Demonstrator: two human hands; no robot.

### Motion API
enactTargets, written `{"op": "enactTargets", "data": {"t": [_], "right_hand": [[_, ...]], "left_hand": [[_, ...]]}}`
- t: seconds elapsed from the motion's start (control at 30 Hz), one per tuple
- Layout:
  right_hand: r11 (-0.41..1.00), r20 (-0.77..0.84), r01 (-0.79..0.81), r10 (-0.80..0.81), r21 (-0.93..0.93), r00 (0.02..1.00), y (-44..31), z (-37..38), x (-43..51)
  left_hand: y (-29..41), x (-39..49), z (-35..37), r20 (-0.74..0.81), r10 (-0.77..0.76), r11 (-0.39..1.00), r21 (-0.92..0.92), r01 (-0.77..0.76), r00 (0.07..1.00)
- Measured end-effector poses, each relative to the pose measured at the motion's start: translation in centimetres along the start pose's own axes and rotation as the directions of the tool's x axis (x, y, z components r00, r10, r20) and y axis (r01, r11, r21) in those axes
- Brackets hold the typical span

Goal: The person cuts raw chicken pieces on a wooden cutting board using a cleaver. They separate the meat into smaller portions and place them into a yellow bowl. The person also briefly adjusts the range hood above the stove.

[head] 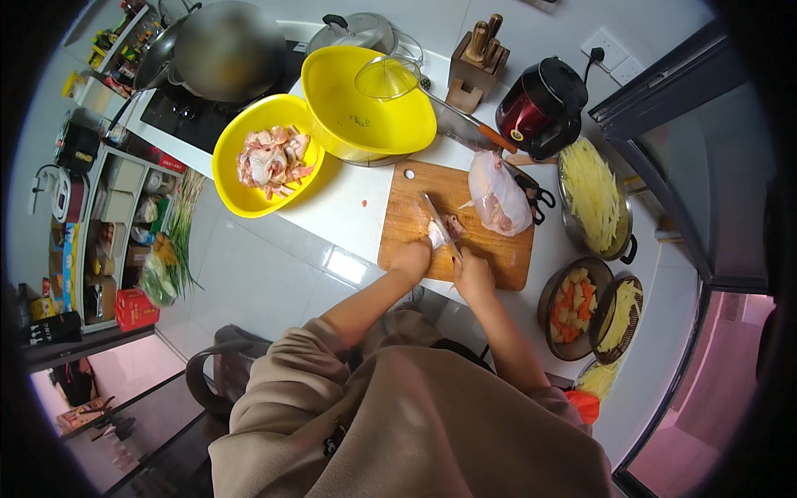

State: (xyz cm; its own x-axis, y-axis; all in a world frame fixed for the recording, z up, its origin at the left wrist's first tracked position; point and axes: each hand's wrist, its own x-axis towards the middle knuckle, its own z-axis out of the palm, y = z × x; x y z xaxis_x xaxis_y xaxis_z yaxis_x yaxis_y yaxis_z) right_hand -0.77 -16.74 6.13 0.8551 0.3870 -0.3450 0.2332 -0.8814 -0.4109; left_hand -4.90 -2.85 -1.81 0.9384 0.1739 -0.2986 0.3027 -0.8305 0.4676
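Observation:
My right hand (473,274) grips a kitchen knife (441,220) by its handle, the blade slanting up and left over a wooden cutting board (398,215). Left of the blade, my left hand (411,258) holds a small piece of raw poultry (437,234) against the board. Another cut piece (456,227) lies just right of the blade. A large plucked bird carcass (500,194) rests on the board's upper right part. Black-handled kitchen shears (540,200) lie beside it, partly hidden by the carcass.
A yellow bowl (227,193) at left holds raw poultry pieces; a larger yellow bowl (398,134) supports a wire skimmer (389,78). Behind stand a knife block (476,59) and an electric kettle (542,106). On the right are a pan of pale strips (591,193) and a bowl of chopped vegetables (571,305).

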Motion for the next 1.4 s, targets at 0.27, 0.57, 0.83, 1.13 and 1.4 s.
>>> {"op": "enactTargets", "data": {"t": [0.27,0.57,0.83,1.13,1.4], "right_hand": [[0.998,0.057,0.065,-0.066,0.015,0.996,0.9,-3.9,-0.8],[0.991,0.161,0.053,-0.032,-0.126,0.986,1.4,-4.7,-5.1],[0.973,0.228,0.071,-0.02,-0.219,0.974,-2.8,-2.0,1.4],[0.967,0.188,0.104,-0.06,-0.232,0.98,-3.5,-1.7,0.7],[0.983,0.101,0.052,-0.034,-0.174,0.994,-3.2,-1.4,0.3]], "left_hand": [[-1.5,-1.9,0.1,0.629,0.162,-0.124,-0.751,0.648,0.76],[-3.1,-1.3,-0.3,0.803,0.283,-0.53,-0.325,0.783,0.525],[-1.4,-1.2,0.6,0.834,0.036,-0.444,-0.48,0.757,0.55],[-0.9,-4.4,-0.1,-0.162,-0.358,0.714,-0.682,0.158,0.919],[-2.0,-2.3,1.1,-0.558,0.265,0.946,0.309,-0.1,0.786]]}}
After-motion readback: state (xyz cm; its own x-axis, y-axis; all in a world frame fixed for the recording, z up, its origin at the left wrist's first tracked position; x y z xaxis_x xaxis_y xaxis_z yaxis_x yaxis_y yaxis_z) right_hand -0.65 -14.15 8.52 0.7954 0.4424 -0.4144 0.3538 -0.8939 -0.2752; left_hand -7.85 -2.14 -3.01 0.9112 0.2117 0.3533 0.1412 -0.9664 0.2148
